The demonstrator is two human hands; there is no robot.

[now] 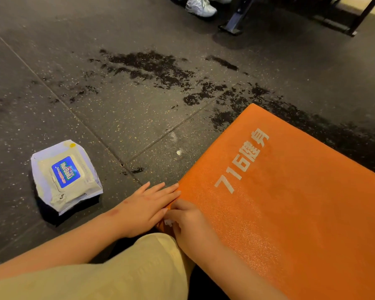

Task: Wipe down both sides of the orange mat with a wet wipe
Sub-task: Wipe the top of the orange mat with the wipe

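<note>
The orange mat (290, 202) with white printed characters lies on the dark floor at the right. My left hand (145, 206) lies flat with straight fingers, fingertips touching the mat's near left edge. My right hand (188, 221) rests on that same edge with curled fingers, and a small white bit of wet wipe (168, 222) shows under it. A white pack of wet wipes (65, 175) with a blue label lies on the floor to the left, lid closed.
Wet dark patches (160, 68) spread over the speckled floor beyond the mat. At the top, another person's white shoes (200, 6) and a black metal frame leg (236, 20) stand. My knee in yellow trousers (128, 267) fills the bottom.
</note>
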